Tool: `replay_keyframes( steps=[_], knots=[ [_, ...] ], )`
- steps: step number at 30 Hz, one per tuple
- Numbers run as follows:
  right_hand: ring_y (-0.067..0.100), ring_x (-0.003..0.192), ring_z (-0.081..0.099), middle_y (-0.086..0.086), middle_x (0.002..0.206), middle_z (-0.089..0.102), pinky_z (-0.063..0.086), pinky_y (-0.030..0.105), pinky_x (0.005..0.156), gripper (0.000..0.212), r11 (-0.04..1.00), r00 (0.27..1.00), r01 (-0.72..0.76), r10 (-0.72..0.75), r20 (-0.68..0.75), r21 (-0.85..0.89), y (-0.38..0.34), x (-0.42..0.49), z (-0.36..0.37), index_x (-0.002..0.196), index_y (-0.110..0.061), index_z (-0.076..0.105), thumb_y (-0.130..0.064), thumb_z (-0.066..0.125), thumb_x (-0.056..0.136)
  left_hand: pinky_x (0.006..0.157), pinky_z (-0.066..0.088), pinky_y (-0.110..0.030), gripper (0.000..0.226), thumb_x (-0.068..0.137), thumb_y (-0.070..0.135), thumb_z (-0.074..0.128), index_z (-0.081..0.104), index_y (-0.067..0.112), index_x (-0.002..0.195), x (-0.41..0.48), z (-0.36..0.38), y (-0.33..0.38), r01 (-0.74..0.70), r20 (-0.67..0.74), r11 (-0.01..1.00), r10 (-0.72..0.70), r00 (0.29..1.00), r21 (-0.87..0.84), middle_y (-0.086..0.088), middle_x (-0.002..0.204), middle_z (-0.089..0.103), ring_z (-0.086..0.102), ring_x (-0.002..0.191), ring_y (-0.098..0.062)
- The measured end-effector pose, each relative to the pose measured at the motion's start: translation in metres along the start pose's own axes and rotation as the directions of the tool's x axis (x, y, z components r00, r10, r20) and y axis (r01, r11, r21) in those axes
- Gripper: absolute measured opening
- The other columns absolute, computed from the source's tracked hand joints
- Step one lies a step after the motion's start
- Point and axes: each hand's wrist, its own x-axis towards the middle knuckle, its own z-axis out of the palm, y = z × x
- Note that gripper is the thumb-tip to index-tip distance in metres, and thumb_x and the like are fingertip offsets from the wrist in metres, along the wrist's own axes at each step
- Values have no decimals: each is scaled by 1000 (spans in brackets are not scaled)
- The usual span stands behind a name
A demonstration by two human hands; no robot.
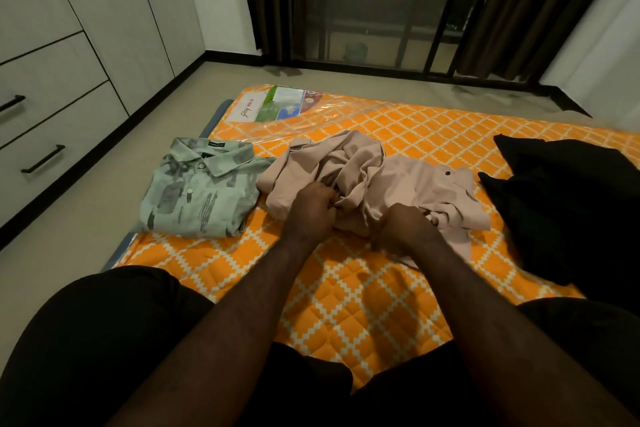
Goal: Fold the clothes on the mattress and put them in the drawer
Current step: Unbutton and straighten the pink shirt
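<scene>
While our left hand (311,210) and right hand (403,225) both pinch bunched folds of the pink shirt (374,180), crumpled just right of the folded green shirt (197,189), we judge it light and limp; collar or shoulders offer better holds.

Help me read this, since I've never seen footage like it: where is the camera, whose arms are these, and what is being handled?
No machine here. The single picture comes from a camera worn on a person's head, looking forward and down, so the left hand and right hand are the wearer's own. Both grip a crumpled pale pink shirt with curled fingers. It lies on an orange patterned mattress, between a folded green printed shirt and a black garment. Closed drawers stand to the left.
</scene>
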Motion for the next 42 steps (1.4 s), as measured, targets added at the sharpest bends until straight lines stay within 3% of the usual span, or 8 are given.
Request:
replay_keyframes(
  steps=[6, 14, 21, 25, 28, 34, 37, 42],
  knots=[
    [32, 88, 68, 6, 94, 70, 53, 36, 69, 28, 991, 939, 107, -75, -335, 79, -17, -9, 15, 100, -22, 72, -47, 65, 89, 82, 54, -36, 17, 90, 10, 68, 76, 10, 105, -4, -4, -5, -32, 109, 999, 32, 994, -3, -10, 104, 71, 64, 94, -25],
    [29, 82, 67, 5, 83, 71, 46, 34, 65, 18, 910, 927, 271, -159, -340, 314, -20, -9, 12, 89, -15, 71, -33, 67, 87, 73, 53, -33, 17, 91, 23, 69, 74, 13, 104, -5, -7, 1, -101, 76, 990, 108, 991, -95, -4, 96, 72, 65, 87, -20],
    [21, 72, 65, 0, 77, 69, 54, 42, 63, 10, 601, 879, 416, -74, -471, 683, -34, -10, -12, 87, -14, 69, -22, 65, 91, 70, 47, -39, 12, 97, 18, 56, 62, 8, 99, 12, -23, 22, -227, -173, 955, 195, 965, -193, -5, 91, 66, 58, 81, -19],
    [21, 76, 66, 0, 80, 68, 55, 44, 68, 9, 583, 819, 468, -3, -574, 664, -32, -7, -16, 87, -15, 66, -24, 66, 88, 76, 38, -9, 30, 96, 25, 50, 64, 0, 105, 10, -37, 36, -294, -333, 923, 204, 921, -247, -7, 94, 66, 50, 83, -6],
    [18, 69, 61, 0, 74, 64, 48, 34, 62, 6, 606, 767, 496, 30, -641, 622, -31, -9, -22, 84, -12, 62, -10, 68, 85, 80, 40, -12, 16, 98, 10, 60, 64, -3, 107, 14, -43, 46, -392, -451, 897, 270, 851, -202, -13, 98, 66, 54, 89, -10],
    [12, 75, 69, -8, 75, 72, 53, 31, 68, 3, 660, 830, 396, 40, -556, 639, -25, -8, -19, 85, -20, 76, -21, 74, 86, 76, 40, -37, 8, 93, 16, 60, 63, 9, 94, 15, -22, 13, -224, 42, 974, 225, 973, -27, -9, 93, 56, 47, 87, -19],
    [11, 73, 71, -7, 73, 74, 60, 43, 71, 5, 626, 881, 330, 64, -469, 707, -22, -9, -19, 81, -22, 78, -21, 76, 77, 65, 41, -43, 16, 80, 20, 55, 55, 8, 70, 14, -22, 22, -160, 48, 984, 164, 985, -80, -3, 72, 51, 45, 73, -20],
    [16, 70, 72, -5, 70, 74, 59, 50, 66, 7, 584, 896, 323, 63, -439, 745, -21, -15, -25, 77, -24, 76, -25, 77, 71, 67, 48, -42, 13, 88, 21, 66, 62, 10, 85, 15, -24, 29, -56, -34, 965, 49, 998, -255, -2, 78, 66, 60, 73, -19]
  ],
)
